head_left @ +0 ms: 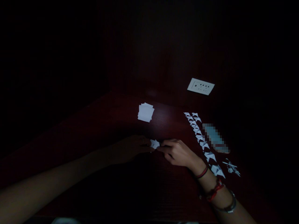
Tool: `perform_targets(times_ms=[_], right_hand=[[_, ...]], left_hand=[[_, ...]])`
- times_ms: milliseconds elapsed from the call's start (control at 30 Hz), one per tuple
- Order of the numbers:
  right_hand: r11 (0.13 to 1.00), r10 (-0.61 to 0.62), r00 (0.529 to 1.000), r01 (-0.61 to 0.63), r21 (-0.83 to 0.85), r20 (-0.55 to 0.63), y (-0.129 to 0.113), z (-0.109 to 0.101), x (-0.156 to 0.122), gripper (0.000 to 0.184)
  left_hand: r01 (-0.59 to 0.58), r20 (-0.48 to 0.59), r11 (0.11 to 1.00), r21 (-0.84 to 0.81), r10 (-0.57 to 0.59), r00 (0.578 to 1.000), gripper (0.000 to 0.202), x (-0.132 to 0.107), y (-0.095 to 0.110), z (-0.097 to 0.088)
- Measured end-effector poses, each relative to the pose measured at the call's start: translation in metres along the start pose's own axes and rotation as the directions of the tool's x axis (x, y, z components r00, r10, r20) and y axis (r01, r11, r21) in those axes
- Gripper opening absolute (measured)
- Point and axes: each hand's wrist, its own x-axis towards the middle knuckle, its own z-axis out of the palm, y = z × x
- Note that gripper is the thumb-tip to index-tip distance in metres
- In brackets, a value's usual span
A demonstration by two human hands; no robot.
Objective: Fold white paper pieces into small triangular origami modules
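Note:
A small folded piece of white paper (155, 144) lies between my two hands at the middle of the dark red table. My left hand (134, 147), in deep shadow, pinches its left side between thumb and fingers. On the other side, my right hand (176, 151) has its fingertips closed on the right edge of the paper. Red and dark bands circle my right wrist. Farther back sits a loose stack of white paper squares (145, 112). Right of my right hand runs a row of folded white paper pieces (198, 137), with a shorter second row beside its far end.
A blurred-out bluish flat object (215, 137) lies right of the folded row. Nearer, a small heap of thin white paper scraps (231, 167) rests on the table (112, 124). A white power socket (201, 86) is on the dark back wall. The surroundings are very dark.

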Motion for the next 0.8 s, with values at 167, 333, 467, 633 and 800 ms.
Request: perform_targets(times_ms=[167, 333, 467, 633, 800], right_hand=[[1.0, -0.004, 1.0, 0.004, -0.007, -0.007, 0.0, 0.001, 0.001, 0.032], [1.0, -0.01, 1.0, 0.01, -0.015, -0.008, 0.0, 0.001, 0.002, 0.028], [1.0, -0.007, 1.0, 0.007, -0.025, -0.022, 0.0, 0.001, 0.0, 0.026], [1.0, 0.027, 0.999, -0.027, 0.0, -0.043, 0.002, 0.003, -0.004, 0.025], [0.998, 0.049, 0.993, -0.046, 0.036, -0.103, 0.001, 0.003, -0.004, 0.024]], left_hand=[[0.001, 0.001, 1.0, 0.02, -0.001, 1.0, 0.052, 0.0, -0.001, 0.002], [0.01, 0.019, 1.0, -0.015, -0.01, 1.0, 0.049, 0.001, 0.0, 0.001], [-0.001, 0.005, 0.999, -0.055, 0.001, 1.0, 0.045, 0.002, -0.001, -0.001], [-0.001, -0.003, 0.998, -0.068, 0.001, 1.0, 0.045, 0.002, -0.004, 0.002], [-0.023, 0.007, 0.997, -0.068, 0.023, 1.0, 0.046, 0.0, -0.009, 0.009]])
